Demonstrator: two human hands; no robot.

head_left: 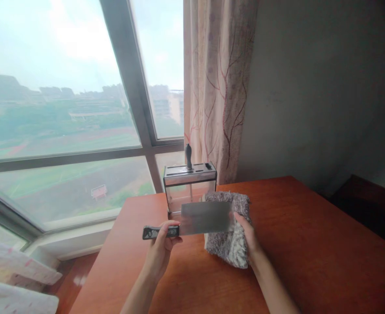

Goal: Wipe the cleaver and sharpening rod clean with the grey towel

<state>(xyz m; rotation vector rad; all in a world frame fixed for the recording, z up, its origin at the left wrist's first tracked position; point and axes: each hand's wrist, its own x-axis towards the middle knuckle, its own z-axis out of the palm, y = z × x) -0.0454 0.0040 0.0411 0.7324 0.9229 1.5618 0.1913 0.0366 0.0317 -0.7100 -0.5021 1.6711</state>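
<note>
A broad cleaver (205, 217) is held level above the table, its blade pointing right. My left hand (162, 244) is closed around the black handle at the end near the blade. Behind the blade hangs a grey-and-white fluffy cloth (226, 248), which my right hand (248, 233) grips, thumb in front by the blade's far end. Most of my right fingers are hidden behind the cloth. Just beyond the blade stands a knife block (190, 174) with clear sides and a metal top; one dark knife handle (188, 156) sticks up from it.
The reddish-brown wooden table (310, 253) spreads under both hands. A large window (61, 109) is at the left and back, with a patterned curtain (218, 87) beside it. A grey wall (310, 96) lies to the right, and light fabric (15, 279) shows at lower left.
</note>
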